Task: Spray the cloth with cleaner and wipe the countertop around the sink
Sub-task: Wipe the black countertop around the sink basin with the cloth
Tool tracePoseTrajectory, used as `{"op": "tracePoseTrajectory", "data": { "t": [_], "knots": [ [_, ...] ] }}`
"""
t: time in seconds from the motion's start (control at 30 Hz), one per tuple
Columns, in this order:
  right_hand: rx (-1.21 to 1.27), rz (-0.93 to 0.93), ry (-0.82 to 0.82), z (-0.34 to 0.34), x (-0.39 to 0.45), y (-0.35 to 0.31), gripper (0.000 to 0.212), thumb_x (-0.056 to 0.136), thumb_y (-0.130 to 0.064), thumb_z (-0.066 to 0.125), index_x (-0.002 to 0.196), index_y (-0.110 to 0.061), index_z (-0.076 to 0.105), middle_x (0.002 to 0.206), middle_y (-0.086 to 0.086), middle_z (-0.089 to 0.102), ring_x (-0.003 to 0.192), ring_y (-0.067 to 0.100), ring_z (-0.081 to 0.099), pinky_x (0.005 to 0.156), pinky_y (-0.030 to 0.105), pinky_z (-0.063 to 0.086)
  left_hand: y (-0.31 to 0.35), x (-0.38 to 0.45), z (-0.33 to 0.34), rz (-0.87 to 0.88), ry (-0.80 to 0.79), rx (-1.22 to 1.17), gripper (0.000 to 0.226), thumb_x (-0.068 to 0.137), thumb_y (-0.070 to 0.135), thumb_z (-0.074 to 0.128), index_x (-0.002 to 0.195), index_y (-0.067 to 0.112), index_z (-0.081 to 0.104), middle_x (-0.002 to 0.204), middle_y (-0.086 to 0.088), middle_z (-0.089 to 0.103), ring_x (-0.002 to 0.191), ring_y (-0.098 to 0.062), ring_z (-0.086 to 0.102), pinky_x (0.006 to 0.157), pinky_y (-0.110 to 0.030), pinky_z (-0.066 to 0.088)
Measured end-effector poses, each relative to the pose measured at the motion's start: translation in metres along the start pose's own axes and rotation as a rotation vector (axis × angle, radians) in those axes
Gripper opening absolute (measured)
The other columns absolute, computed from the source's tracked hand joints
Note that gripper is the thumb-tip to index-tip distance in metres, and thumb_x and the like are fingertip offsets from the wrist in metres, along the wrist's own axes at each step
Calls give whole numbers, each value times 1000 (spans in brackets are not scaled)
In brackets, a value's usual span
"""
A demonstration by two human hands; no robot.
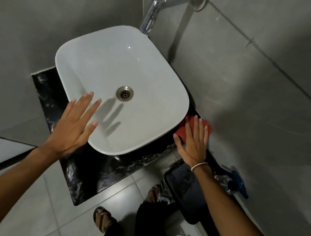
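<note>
Flat and spread, the right hand's (194, 142) fingers (200, 128) press down on the red cloth (182, 131), grasping nothing. That cloth lies on the black countertop (84, 170) at the sink's (93, 45) right edge, against the grey wall, partly tucked under the basin's rim. Open too, the left hand (73, 126) hovers palm down over the sink's near-left rim, fingers loose and empty. Near the right wrist lies a blue-triggered spray bottle (233, 182), beside a dark phone (184, 188).

A chrome tap (154, 11) juts from the grey tiled wall (255, 78). Below, a dark phone (183, 186) lies beside a blue-handled valve (236, 180); sandals (103, 219) on pale floor tiles (34, 210).
</note>
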State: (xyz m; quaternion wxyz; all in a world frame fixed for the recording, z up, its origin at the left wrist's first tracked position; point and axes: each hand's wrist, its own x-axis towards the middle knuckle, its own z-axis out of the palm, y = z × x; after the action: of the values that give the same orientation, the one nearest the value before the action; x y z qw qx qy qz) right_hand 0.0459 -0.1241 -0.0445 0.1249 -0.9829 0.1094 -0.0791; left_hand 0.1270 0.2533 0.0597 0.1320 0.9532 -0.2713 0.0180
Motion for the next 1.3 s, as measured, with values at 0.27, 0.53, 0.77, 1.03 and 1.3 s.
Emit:
{"op": "tracePoseTrajectory", "data": {
  "t": [0.27,0.53,0.77,1.03,1.3],
  "knots": [
    [34,68,-6,22,-39,-62,65,93,-50,53,139,-3,55,164,23,33,155,38,24,127,58,15,-3,2,8,11,83,-77,60,104,39,27,159,15,21,169,-12,17,157,-26,13,127,-52,8],
    [235,-12,-15,53,-184,-263,73,96,-42,54,158,-11,32,170,16,21,159,31,17,130,52,13,-10,-1,9,68,53,-74,61,104,37,28,160,17,15,170,-10,12,158,-24,7,127,-50,4],
    [155,-208,-60,66,-212,-269,66,101,-42,41,161,-21,23,172,5,18,160,21,15,131,39,6,-20,-1,8,91,28,-45,63,104,40,24,160,15,10,170,-11,10,158,-25,6,127,-51,4],
    [20,144,-91,26,-58,-91,67,92,-37,35,148,-2,44,162,26,34,153,41,28,124,63,21,-16,-1,5,99,11,-52,63,105,40,24,160,14,10,170,-14,9,158,-27,6,127,-52,5],
    [103,28,-27,50,-161,-227,64,99,-33,42,157,-7,33,167,21,25,158,35,19,129,55,14,-23,-10,-17,9,-98,-439,64,108,42,24,160,16,-3,171,-3,-2,156,-12,-9,124,-25,-12]
  ]
}}
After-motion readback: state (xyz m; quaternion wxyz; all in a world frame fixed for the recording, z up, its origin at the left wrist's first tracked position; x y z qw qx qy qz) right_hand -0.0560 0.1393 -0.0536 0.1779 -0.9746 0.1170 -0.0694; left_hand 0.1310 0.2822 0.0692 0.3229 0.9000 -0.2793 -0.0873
